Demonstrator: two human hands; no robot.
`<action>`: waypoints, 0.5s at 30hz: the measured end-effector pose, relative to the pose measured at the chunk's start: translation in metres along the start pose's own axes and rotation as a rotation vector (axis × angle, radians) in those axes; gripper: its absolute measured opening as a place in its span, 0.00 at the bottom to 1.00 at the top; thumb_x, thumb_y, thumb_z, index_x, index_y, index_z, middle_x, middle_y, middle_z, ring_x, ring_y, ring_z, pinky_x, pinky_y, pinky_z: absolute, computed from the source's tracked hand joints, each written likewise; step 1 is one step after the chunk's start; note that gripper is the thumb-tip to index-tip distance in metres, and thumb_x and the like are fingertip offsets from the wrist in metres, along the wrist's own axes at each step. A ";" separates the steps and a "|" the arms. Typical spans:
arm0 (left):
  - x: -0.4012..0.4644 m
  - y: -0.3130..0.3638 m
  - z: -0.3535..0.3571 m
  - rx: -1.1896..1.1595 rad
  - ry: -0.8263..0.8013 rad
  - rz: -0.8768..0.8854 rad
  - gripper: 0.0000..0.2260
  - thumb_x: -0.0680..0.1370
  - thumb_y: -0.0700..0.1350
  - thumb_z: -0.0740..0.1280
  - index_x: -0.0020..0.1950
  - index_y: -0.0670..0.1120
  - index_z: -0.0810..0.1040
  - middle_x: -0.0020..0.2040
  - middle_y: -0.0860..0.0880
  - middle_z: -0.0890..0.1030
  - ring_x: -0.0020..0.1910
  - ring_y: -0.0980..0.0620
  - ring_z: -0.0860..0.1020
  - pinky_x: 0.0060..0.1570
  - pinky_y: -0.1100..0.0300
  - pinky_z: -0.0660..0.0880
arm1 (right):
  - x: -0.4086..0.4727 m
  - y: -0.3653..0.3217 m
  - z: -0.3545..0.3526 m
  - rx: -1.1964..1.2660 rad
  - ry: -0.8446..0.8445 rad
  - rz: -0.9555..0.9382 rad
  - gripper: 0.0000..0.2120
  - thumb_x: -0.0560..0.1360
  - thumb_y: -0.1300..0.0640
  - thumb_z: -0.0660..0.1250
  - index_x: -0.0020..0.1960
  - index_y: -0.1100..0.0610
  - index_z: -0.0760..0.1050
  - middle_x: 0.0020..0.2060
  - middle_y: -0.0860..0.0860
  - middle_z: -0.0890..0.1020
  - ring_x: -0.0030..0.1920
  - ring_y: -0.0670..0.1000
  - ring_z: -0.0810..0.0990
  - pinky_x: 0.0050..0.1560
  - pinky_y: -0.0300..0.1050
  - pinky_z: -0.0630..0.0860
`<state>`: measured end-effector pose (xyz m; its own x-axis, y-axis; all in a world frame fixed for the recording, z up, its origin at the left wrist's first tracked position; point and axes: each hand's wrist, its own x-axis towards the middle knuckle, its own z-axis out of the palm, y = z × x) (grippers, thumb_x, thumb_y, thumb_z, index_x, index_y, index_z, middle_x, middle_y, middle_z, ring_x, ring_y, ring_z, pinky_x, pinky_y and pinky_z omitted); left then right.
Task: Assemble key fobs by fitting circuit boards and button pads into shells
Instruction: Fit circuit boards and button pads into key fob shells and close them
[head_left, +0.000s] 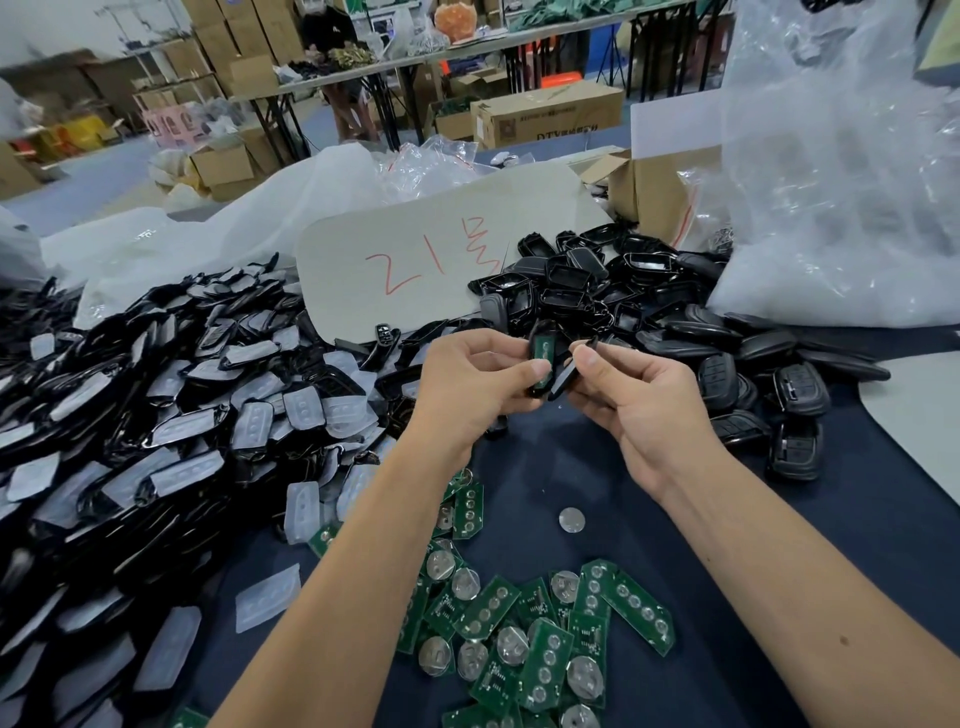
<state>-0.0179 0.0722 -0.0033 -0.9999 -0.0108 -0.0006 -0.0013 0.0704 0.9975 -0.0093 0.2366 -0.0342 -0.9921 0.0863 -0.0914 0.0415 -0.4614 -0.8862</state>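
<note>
Left hand (467, 384) pinching board-fitted shell (540, 364), right hand (628, 400) pinching cover (563, 378) alongside.

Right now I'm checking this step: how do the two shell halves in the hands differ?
The shell half in the left hand shows a green circuit board seated inside; the shell half in the right hand shows only dark plastic. The left hand holds its half nearly upright; the right hand tilts its half. Both are black and pinched at fingertips.
</note>
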 end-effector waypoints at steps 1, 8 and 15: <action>-0.001 0.000 0.002 0.044 0.000 0.039 0.05 0.74 0.37 0.78 0.48 0.40 0.85 0.38 0.45 0.87 0.39 0.48 0.86 0.40 0.57 0.83 | -0.001 0.000 0.001 -0.014 0.011 -0.011 0.05 0.73 0.60 0.76 0.49 0.58 0.87 0.46 0.57 0.88 0.45 0.52 0.85 0.57 0.52 0.83; -0.007 0.007 0.012 0.419 -0.040 0.258 0.05 0.75 0.43 0.78 0.51 0.49 0.88 0.42 0.55 0.87 0.41 0.55 0.85 0.48 0.56 0.83 | -0.002 0.000 0.000 -0.041 0.021 -0.055 0.04 0.72 0.61 0.78 0.41 0.53 0.89 0.45 0.56 0.89 0.46 0.53 0.86 0.53 0.48 0.85; -0.009 0.008 0.010 0.502 -0.053 0.294 0.12 0.69 0.42 0.82 0.46 0.56 0.87 0.35 0.57 0.83 0.35 0.59 0.80 0.42 0.64 0.79 | 0.000 0.003 -0.001 -0.270 0.123 -0.174 0.17 0.68 0.48 0.83 0.41 0.61 0.85 0.38 0.62 0.86 0.35 0.52 0.82 0.45 0.55 0.82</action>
<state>-0.0092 0.0826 0.0042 -0.9582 0.1296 0.2551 0.2845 0.5271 0.8008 -0.0090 0.2361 -0.0367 -0.9658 0.2572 0.0325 -0.0811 -0.1809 -0.9802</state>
